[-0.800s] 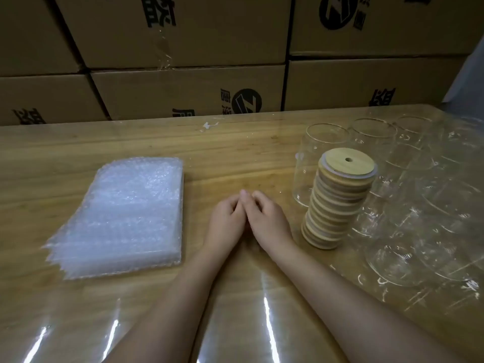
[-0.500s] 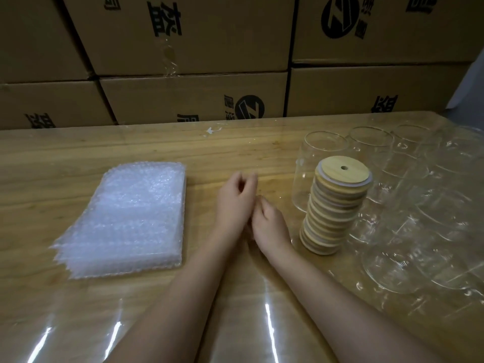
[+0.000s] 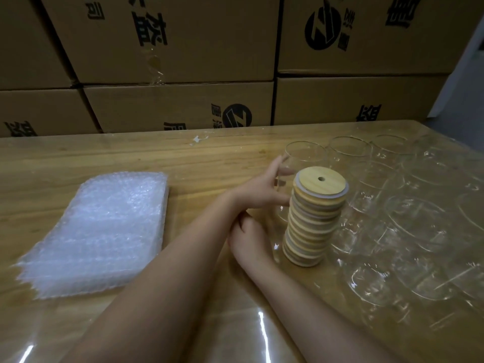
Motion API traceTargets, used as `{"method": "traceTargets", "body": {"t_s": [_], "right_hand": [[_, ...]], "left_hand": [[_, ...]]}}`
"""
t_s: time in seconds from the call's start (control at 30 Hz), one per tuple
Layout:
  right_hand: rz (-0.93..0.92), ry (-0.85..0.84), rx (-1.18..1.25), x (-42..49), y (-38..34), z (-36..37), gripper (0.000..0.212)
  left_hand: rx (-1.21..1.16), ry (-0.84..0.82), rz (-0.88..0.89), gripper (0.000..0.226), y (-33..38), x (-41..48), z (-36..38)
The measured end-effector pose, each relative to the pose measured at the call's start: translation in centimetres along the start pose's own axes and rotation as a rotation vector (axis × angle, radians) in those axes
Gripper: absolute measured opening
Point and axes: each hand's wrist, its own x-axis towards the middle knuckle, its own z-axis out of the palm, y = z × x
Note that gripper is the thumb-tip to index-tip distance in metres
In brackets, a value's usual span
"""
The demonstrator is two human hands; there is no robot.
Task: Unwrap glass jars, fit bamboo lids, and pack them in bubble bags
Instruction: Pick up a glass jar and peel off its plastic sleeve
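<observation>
1. Head view: left hand (image 3: 262, 191), fingers (image 3: 278, 166) spread apart, is beside the upright glass jar (image 3: 305, 156), which stands behind the lid stack (image 3: 314, 218) toward the tabletop (image 3: 104, 158)'s far edge.
2. Right hand (image 3: 248, 239), loosely curled and empty, lies by the stack's base.

Person, two arms in view. Left forearm (image 3: 162, 271): bare, unsleeved from the frame edge at 7 o'clock. Right forearm (image 3: 314, 305): likewise, from 5 o'clock. Left hand (image 3: 258, 191), right hand (image 3: 248, 239): ungloved, slender fingers (image 3: 275, 166).
</observation>
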Motion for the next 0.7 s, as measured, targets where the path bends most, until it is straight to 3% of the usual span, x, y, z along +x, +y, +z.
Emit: {"method": "traceTargets", "body": {"t_s": [0.23,0.5,0.63,0.7], "right_hand": [[-0.024,-0.038,-0.056,-0.2,-0.3,-0.2,0.02],[-0.087,-0.001,0.022,-0.7,-0.2,0.0,0.033],[-0.026,0.106,0.307,-1.0,-0.1,0.0,0.025],[-0.066,0.149,0.442,-1.1,-0.3,-0.1,0.008]], "left_hand": [[-0.031,0.136,0.028,0.093,-0.3,-0.8,0.1],[-0.278,0.784,0.035,0.096,-1.6,-8.0,-2.3],[-0.383,0.935,0.018,0.1,-2.8,-11.3,-1.7],[-0.526,0.945,-0.023,0.102,-3.7,-12.0,-0.7]]}}
